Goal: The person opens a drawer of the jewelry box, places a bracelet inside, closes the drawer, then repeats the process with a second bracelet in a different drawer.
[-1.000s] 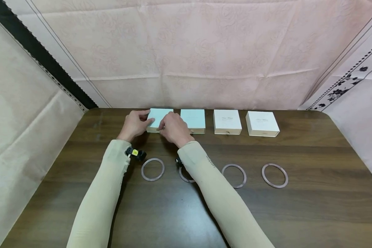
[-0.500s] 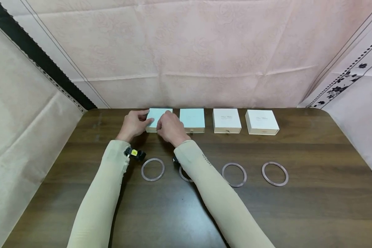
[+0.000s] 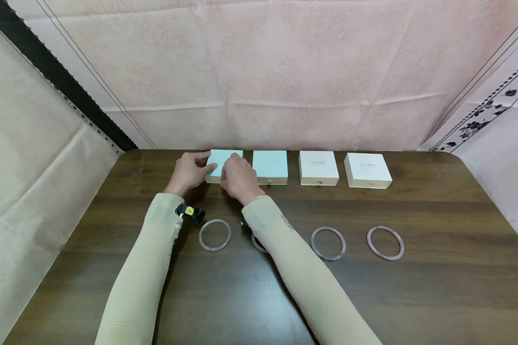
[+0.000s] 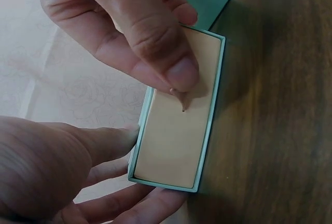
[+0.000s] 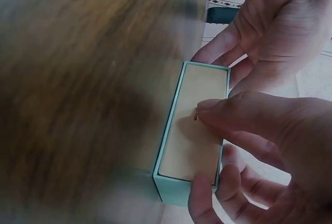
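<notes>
In the head view, the leftmost mint-green drawer box [image 3: 217,157] stands at the table's back edge. My left hand [image 3: 189,171] holds it at its left end, with thumb and fingers on opposite faces in the left wrist view. My right hand [image 3: 241,179] is at the box's front. Its thumb and finger pinch a small brown ribbon pull [image 4: 182,102] at the middle of the cream drawer front [image 4: 171,146]. In the right wrist view, that drawer front [image 5: 202,84] sits level with the green sleeve's rim.
Right of it stand another mint box [image 3: 270,164] and two white boxes, one [image 3: 318,164] beside the other [image 3: 368,166]. Several pale purple bangles lie in a row nearer me, the leftmost bangle [image 3: 215,221] by my left wrist; my right sleeve [image 3: 302,254] partly covers another.
My right hand shifts very slightly and still pinches the ribbon pull. The left hand keeps its hold; boxes and bangles stay put apart from a small camera shift.
</notes>
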The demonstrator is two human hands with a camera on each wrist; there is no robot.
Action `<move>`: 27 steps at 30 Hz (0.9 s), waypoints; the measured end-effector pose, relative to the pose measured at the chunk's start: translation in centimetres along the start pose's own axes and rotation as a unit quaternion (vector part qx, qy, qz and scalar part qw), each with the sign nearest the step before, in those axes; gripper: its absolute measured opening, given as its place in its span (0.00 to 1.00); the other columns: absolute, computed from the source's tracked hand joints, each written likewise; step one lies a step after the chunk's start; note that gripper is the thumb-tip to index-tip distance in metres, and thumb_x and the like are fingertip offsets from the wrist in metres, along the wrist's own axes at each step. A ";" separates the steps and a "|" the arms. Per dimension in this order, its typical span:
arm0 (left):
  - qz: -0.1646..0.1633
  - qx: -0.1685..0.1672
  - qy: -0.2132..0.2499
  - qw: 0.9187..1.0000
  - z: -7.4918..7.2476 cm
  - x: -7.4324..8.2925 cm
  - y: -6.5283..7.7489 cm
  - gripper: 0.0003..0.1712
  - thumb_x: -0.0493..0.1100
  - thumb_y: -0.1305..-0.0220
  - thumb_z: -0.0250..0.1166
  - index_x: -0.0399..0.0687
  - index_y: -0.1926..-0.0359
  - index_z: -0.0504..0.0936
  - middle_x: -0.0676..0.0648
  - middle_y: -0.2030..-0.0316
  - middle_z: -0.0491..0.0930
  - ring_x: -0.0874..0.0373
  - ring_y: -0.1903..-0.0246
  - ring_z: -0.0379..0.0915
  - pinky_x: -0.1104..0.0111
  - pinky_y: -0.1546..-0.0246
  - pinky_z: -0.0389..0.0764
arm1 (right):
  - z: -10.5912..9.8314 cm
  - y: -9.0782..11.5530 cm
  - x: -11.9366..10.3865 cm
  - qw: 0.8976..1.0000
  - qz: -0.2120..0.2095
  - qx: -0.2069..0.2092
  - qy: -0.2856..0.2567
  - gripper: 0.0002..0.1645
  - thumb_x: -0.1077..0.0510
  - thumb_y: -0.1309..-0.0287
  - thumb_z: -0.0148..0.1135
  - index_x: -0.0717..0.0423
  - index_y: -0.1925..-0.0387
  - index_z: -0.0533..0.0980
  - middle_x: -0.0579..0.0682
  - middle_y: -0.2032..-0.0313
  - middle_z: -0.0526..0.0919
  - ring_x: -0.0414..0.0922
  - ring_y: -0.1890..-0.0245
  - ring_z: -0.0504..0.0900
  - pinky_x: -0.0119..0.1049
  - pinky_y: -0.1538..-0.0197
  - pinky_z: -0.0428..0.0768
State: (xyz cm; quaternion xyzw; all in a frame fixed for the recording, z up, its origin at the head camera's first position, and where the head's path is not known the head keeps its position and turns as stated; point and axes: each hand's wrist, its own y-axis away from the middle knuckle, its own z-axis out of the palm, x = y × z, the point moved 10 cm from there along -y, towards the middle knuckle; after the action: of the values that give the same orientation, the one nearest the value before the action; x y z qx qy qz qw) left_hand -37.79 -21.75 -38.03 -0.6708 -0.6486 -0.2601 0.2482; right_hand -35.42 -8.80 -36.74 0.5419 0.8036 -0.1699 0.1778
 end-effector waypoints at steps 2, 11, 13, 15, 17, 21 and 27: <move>-0.001 0.000 0.003 1.000 0.0 0.0 -0.1 0.30 0.48 0.27 0.64 0.45 0.28 0.72 0.33 0.40 0.81 0.41 0.41 0.77 0.50 0.43 0.80 | 0.0 -0.1 0.0 1.000 -0.004 0.002 0.006 0.12 0.60 0.38 0.68 0.51 0.78 0.86 0.48 0.56 0.77 0.45 0.62 0.77 0.42 0.63 0.83; 0.002 -0.001 0.009 1.000 0.0 0.1 0.0 0.30 0.47 0.27 0.64 0.44 0.28 0.72 0.33 0.41 0.80 0.41 0.42 0.78 0.50 0.44 0.80 | 0.0 0.0 0.1 1.000 0.001 0.001 0.004 0.14 0.60 0.38 0.67 0.52 0.80 0.85 0.47 0.57 0.77 0.44 0.63 0.75 0.42 0.63 0.82; 0.003 0.001 0.008 1.000 0.0 0.1 0.1 0.30 0.47 0.27 0.64 0.44 0.28 0.73 0.33 0.41 0.81 0.41 0.42 0.78 0.50 0.44 0.80 | 0.0 0.0 0.0 1.000 0.000 0.002 0.005 0.13 0.60 0.38 0.68 0.52 0.79 0.85 0.47 0.57 0.77 0.44 0.63 0.76 0.42 0.63 0.82; 0.002 0.001 0.009 1.000 -0.1 0.1 0.1 0.30 0.47 0.27 0.64 0.44 0.28 0.72 0.33 0.41 0.81 0.41 0.42 0.78 0.50 0.44 0.81 | 0.0 0.0 -0.1 1.000 -0.001 0.002 0.006 0.12 0.60 0.38 0.68 0.52 0.78 0.86 0.47 0.58 0.77 0.44 0.63 0.76 0.41 0.62 0.82; 0.000 0.000 0.011 1.000 -0.1 0.1 0.1 0.30 0.48 0.27 0.64 0.45 0.28 0.72 0.33 0.40 0.80 0.41 0.41 0.78 0.50 0.44 0.80 | 0.0 0.0 -0.2 1.000 -0.004 0.003 0.009 0.12 0.59 0.38 0.69 0.52 0.78 0.86 0.46 0.58 0.76 0.43 0.64 0.76 0.40 0.62 0.82; -0.004 -0.003 0.011 1.000 -0.1 0.1 0.2 0.30 0.48 0.27 0.64 0.45 0.28 0.72 0.33 0.39 0.79 0.41 0.39 0.76 0.50 0.42 0.80 | 0.0 0.0 -0.3 1.000 -0.008 0.005 0.018 0.11 0.58 0.38 0.70 0.52 0.77 0.87 0.46 0.58 0.77 0.43 0.64 0.76 0.39 0.63 0.83; -0.007 -0.005 0.010 1.000 0.0 0.0 0.1 0.31 0.48 0.27 0.64 0.45 0.28 0.72 0.33 0.39 0.79 0.41 0.40 0.77 0.51 0.43 0.80 | 0.0 0.1 -0.2 1.000 -0.007 0.002 0.023 0.10 0.56 0.38 0.71 0.52 0.75 0.88 0.46 0.58 0.77 0.43 0.64 0.77 0.39 0.63 0.83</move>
State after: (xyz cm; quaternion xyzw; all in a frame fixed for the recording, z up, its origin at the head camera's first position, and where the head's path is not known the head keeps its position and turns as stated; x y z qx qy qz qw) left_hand -37.67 -21.71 -38.03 -0.6645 -0.6499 -0.2717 0.2495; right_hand -35.23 -8.97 -36.68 0.5406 0.8107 -0.1605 0.1574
